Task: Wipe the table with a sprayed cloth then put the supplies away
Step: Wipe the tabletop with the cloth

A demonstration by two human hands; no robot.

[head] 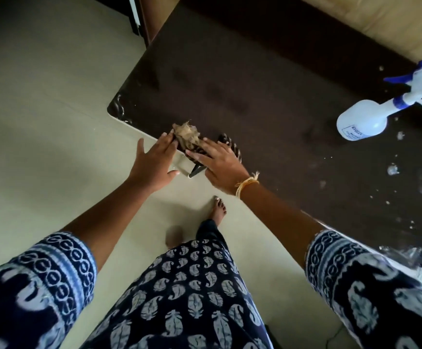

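A dark brown table [255, 71] fills the upper right of the head view. At its near edge lies a crumpled, frayed cloth [187, 138] with dark stripes. My right hand [220, 163] presses flat on the cloth with straight fingers. My left hand [153, 163] is spread beside the table edge, and its fingertips touch the cloth's left end. A white spray bottle [365, 120] with a blue trigger and collar lies tilted on the table at the right, apart from both hands.
White flecks and worn patches mark the table's right side [393, 170] and its left corner [119, 107]. A pale tiled floor [41, 109] spreads to the left. My bare foot [218, 210] stands close to the table edge. A beige sofa [381, 16] lies behind the table.
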